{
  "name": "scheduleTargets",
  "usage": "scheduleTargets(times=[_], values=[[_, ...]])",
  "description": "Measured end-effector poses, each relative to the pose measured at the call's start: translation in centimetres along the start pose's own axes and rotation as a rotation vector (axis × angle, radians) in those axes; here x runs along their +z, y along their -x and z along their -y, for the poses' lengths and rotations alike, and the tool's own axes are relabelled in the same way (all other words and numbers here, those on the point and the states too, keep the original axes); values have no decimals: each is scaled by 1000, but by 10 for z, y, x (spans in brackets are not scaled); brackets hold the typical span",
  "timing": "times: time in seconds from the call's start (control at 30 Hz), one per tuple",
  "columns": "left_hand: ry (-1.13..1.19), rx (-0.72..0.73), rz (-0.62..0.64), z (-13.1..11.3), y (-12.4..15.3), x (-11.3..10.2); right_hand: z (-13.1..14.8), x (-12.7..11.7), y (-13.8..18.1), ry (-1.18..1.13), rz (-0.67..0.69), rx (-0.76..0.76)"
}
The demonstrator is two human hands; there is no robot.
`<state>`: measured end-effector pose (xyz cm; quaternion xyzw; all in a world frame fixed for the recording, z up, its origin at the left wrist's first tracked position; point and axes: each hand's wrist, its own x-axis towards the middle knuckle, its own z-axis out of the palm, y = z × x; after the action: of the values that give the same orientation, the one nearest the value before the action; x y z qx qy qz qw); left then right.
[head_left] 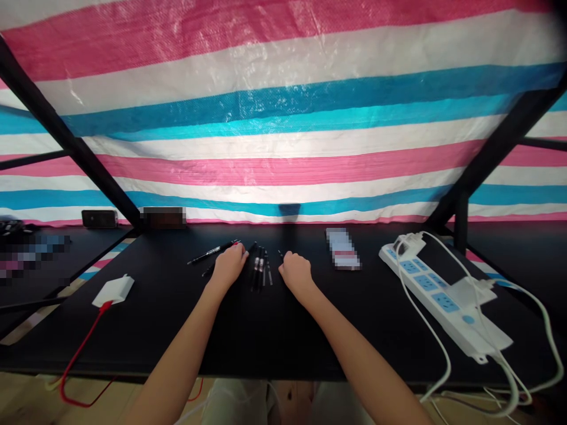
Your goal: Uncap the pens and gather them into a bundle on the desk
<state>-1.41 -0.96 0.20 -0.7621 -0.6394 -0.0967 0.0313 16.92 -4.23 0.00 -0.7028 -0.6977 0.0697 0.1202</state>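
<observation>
Over the black table, my left hand (229, 264) is closed, its fingers curled at the right end of some dark pens (212, 252) that lie slanting. Whether it grips one of them is hidden by the fingers. Just right of it lies a row of black pens (258, 268) with pale bands, side by side, with thin grey rods (268, 270) along their right edge. My right hand (296, 270) is closed in a pinch to the right of this row. A thin dark tip (280, 255), like a pen's, pokes out beyond its fingers; the rest is covered.
A phone (343, 249) lies at the back right. A white power strip (443, 298) with plugs and looping cables fills the right side. On the left is a white charger (113, 290) with a red cable (84, 348). Black frame bars (66, 133) slope before a striped sheet (283, 136).
</observation>
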Motion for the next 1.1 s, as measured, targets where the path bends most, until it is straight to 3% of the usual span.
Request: scheduleTargets(times=[0.1,0.2,0.3,0.4,0.53,0.73,1.1], values=[[-6,55,-132,-1,-1,-2,-6,2,-4,-176,20,8],[46,144,-221,-6,-1,-4,-8,9,-12,-678,-9,21],[96,257,-235,-13,0,-4,-9,12,-21,-1251,-167,102],[129,341,-231,-20,2,-2,-13,8,-27,-1522,-232,112],[152,392,-227,-24,4,-3,-19,5,-28,-1524,-180,146],[192,418,-198,-23,5,-8,-15,15,-27,-1557,39,107],[154,429,-137,-24,5,-12,-17,13,-29,-1565,-109,118]])
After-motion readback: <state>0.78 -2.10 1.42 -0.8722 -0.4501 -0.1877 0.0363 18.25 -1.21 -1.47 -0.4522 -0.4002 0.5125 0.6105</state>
